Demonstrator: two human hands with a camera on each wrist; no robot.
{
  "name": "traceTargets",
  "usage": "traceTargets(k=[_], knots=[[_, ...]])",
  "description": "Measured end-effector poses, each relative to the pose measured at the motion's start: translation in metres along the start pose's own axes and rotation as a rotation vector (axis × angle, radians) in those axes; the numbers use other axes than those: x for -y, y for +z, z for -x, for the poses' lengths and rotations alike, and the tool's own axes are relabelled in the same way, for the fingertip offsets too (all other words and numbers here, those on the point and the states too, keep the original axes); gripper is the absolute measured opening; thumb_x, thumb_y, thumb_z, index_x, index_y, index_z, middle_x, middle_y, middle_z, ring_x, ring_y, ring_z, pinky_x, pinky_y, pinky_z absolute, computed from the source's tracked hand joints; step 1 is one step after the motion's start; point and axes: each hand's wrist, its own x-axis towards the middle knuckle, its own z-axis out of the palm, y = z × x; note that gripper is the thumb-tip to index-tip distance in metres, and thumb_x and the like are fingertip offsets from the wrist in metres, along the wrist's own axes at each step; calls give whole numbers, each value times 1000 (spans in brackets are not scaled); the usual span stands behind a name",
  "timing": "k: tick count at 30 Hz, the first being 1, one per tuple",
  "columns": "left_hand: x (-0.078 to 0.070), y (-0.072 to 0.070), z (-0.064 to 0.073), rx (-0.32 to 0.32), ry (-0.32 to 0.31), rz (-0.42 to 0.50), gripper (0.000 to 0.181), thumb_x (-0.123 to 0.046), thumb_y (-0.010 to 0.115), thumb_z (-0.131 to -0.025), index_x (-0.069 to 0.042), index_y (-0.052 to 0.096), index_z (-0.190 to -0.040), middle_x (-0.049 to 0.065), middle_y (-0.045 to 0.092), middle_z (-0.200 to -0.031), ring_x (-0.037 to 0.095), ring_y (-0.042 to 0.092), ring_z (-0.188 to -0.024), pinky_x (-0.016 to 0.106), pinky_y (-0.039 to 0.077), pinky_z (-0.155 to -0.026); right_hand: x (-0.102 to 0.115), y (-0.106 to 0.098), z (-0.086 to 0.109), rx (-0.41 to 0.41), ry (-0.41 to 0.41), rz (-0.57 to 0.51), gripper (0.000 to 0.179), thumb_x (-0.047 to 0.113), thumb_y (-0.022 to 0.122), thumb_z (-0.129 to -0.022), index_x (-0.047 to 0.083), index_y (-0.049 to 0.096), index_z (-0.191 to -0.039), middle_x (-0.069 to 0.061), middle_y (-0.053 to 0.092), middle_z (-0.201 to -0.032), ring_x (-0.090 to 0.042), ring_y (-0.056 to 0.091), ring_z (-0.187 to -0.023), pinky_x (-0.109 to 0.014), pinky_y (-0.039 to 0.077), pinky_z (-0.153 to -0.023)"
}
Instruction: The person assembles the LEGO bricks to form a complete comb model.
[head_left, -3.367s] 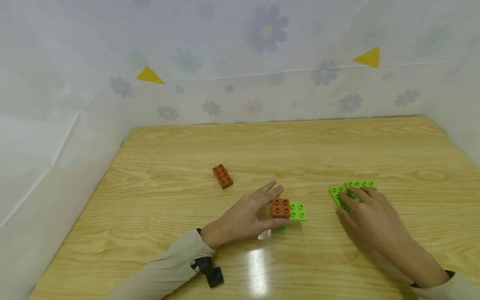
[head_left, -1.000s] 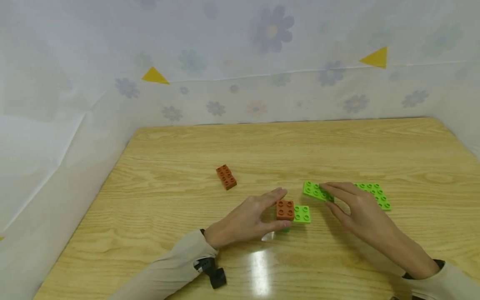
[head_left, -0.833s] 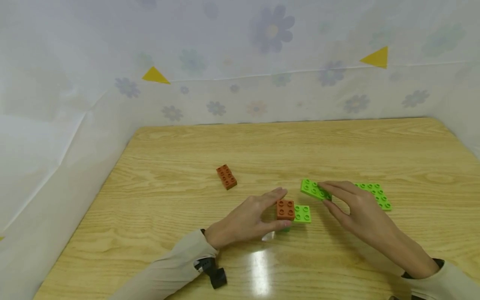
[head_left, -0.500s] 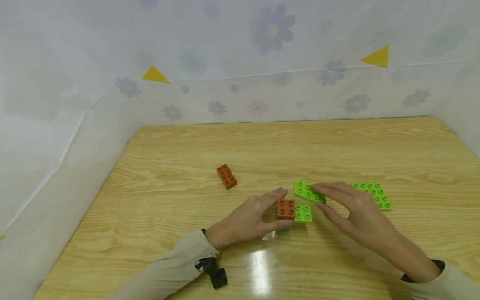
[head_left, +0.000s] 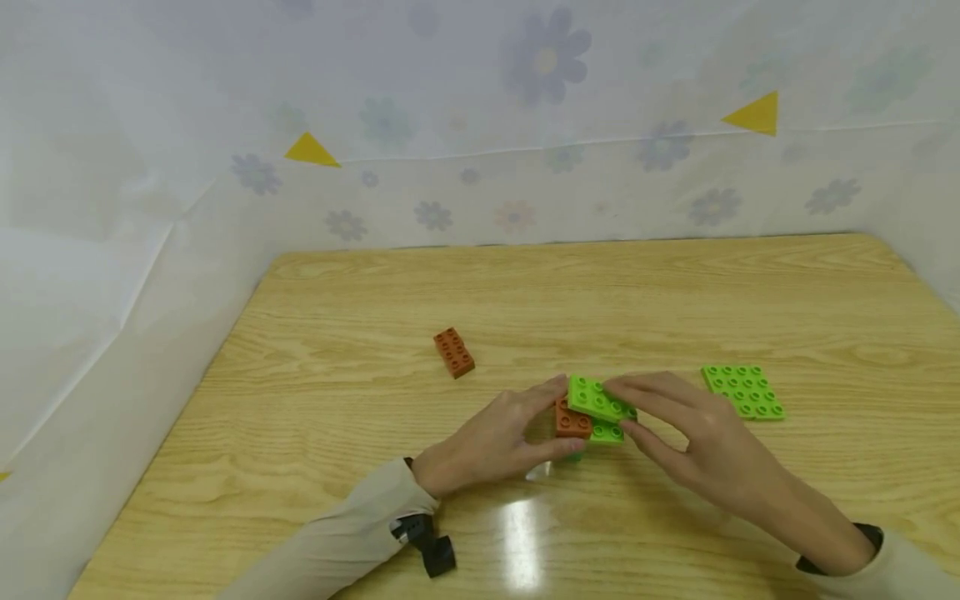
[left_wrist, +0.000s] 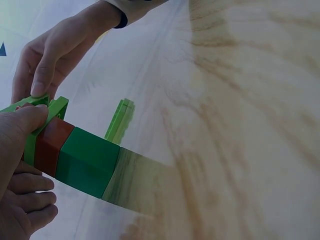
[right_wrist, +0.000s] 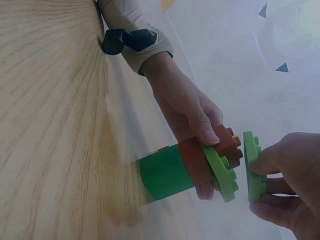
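Note:
Between thumb and fingers, my left hand (head_left: 495, 433) grips a stack of toy building bricks standing on the table. It has a dark green brick (right_wrist: 166, 172) at the bottom, a brown brick (right_wrist: 194, 159) above, then a light green plate (right_wrist: 219, 172) jutting to the right, and a brown brick (head_left: 573, 427) on top. My right hand (head_left: 708, 437) pinches a second light green plate (head_left: 596, 398), studs up, by its right end. In the head view this plate overlaps the top brown brick; the right wrist view shows a narrow gap between it and the studs.
A square light green plate (head_left: 742, 392) lies on the wooden table (head_left: 375, 317) to the right. A loose brown brick (head_left: 453, 352) lies to the left, beyond my left hand. A pale floral sheet (head_left: 480, 183) hangs behind the table.
My right hand has picked up the plate from beside the square one and brought it left over the stack. My left hand keeps its grip on the stack.

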Motion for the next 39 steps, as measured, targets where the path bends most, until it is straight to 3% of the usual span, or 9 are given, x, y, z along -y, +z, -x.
traceTargets(k=[9, 15, 21, 29, 39], knots=[[2, 1, -1, -13, 26, 24, 66, -38, 57, -98, 1, 37, -146, 25, 34, -148, 22, 46, -129, 31, 36, -109, 3, 2, 1, 62, 0, -73, 45, 39, 47, -101, 4, 65, -123, -7, 66, -114, -18, 63, -103, -12, 46, -91], [1, 2, 0, -13, 5, 30, 68, -40, 57, -97, 1, 36, -147, 23, 35, -149, 22, 44, -130, 31, 37, -109, 3, 2, 0, 80, -32, -82, 45, 38, 45, -102, 3, 66, -122, -8, 65, -114, -19, 62, -102, -11, 47, -89], [2, 2, 0, -7, -14, 37, 68, -42, 56, -97, 2, 38, -145, 21, 35, -149, 21, 39, -134, 30, 35, -110, 3, 1, -5, 94, -133, -3, 41, 32, 43, -104, 4, 70, -117, -10, 62, -114, -22, 60, -101, -17, 50, -85], [1, 0, -1, 9, -25, 44, 67, -44, 56, -96, 1, 40, -144, 20, 34, -150, 19, 42, -132, 29, 35, -110, 3, -2, -9, 138, -174, 52, 45, 33, 37, -105, 4, 70, -114, -9, 61, -113, -23, 59, -101, -20, 49, -86], [1, -1, -3, 11, -35, 35, 70, -46, 57, -95, 1, 39, -145, 20, 34, -150, 19, 36, -136, 28, 33, -111, 0, -2, -14, 119, -216, 54, 42, 31, 38, -105, 5, 70, -112, -8, 62, -111, -21, 59, -97, -23, 52, -77]])
